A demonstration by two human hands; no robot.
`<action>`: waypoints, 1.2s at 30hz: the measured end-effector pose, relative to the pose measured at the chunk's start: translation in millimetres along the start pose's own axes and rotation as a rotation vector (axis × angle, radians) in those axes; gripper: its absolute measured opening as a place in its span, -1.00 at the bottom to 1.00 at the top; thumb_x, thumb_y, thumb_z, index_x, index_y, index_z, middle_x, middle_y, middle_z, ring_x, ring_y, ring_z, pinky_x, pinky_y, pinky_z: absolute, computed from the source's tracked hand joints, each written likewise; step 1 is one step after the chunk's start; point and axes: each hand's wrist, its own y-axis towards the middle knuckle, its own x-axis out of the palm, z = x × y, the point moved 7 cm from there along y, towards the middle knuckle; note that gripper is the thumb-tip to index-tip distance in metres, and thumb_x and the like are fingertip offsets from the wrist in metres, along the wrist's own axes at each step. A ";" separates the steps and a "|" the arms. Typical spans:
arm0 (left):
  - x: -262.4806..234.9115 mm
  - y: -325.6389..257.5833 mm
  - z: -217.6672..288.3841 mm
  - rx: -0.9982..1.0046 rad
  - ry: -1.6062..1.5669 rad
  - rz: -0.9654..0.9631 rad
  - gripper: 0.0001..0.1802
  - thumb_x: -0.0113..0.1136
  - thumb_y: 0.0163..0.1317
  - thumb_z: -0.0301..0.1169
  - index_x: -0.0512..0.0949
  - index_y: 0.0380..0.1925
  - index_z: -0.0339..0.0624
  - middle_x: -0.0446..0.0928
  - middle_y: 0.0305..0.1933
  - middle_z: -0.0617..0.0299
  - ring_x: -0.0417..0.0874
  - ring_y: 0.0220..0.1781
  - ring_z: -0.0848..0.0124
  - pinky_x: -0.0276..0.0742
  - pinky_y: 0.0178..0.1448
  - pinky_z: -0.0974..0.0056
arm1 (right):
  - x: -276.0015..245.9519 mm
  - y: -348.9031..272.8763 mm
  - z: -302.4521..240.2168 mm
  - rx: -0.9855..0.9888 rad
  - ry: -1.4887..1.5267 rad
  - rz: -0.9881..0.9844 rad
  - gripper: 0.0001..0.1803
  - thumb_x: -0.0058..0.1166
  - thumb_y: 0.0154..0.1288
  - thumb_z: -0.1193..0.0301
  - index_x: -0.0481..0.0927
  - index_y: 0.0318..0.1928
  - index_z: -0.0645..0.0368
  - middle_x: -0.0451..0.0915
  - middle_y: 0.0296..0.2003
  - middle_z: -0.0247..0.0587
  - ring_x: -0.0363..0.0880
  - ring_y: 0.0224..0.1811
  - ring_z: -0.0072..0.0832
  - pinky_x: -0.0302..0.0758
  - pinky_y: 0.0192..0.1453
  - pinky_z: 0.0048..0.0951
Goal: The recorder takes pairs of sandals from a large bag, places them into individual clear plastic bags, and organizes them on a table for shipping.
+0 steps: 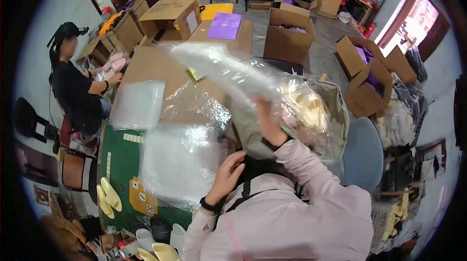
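Note:
My right hand (266, 121) is raised in front of me, closed on a clear plastic bag (219, 64). The bag stretches out over the table toward the far left, and both are smeared by motion. Close to my body, my left hand (227, 176) has bent fingers with the thumb apart, and nothing shows in it. Beside it lies a stack of clear plastic bags (180, 163) on the table. A second stack of bags (138, 105) lies farther left. To my right stands a pale green sack (340, 132) holding yellow and pink items in clear wrapping.
Yellow slippers (109, 197) sit on the table's green part (114, 151). Across the table are an open cardboard box (168, 15) and a purple packet (224, 26). Another person (78, 81) works at the left. A blue-grey chair (364, 154) and cardboard boxes (367, 98) stand right.

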 end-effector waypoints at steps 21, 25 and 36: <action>111.9 132.5 -83.5 0.370 1.266 -0.323 -0.90 0.08 -0.05 -0.51 0.49 -0.46 -0.18 0.37 -0.31 0.13 0.48 -0.27 0.18 0.45 -0.28 0.15 | -183.1 29.0 73.7 0.829 0.123 0.144 -0.55 0.08 0.19 0.34 0.37 0.02 0.34 0.47 -0.07 -0.17 0.42 -0.07 -0.44 0.33 0.01 -0.45; 99.9 113.7 -51.3 0.379 1.138 -0.270 -0.83 0.09 -0.06 -0.51 0.45 -0.37 -0.17 0.39 -0.31 0.13 0.50 -0.31 0.18 0.49 -0.31 0.17 | -204.3 34.4 80.5 0.906 -0.015 -0.097 -0.52 0.11 0.16 0.33 0.36 0.04 0.33 0.51 -0.12 -0.22 0.47 -0.16 -0.49 0.38 -0.07 -0.47; 84.7 84.7 -1.4 0.490 0.886 -0.331 -0.70 0.10 -0.24 -0.58 0.34 -0.39 -0.26 0.35 -0.35 0.07 0.38 -0.24 0.13 0.33 -0.15 0.15 | -108.7 46.6 62.2 0.828 -0.672 -1.067 -0.58 0.22 -0.04 0.11 0.52 -0.42 0.27 0.45 -0.64 -0.28 0.39 -0.59 -0.56 0.30 -0.56 -0.45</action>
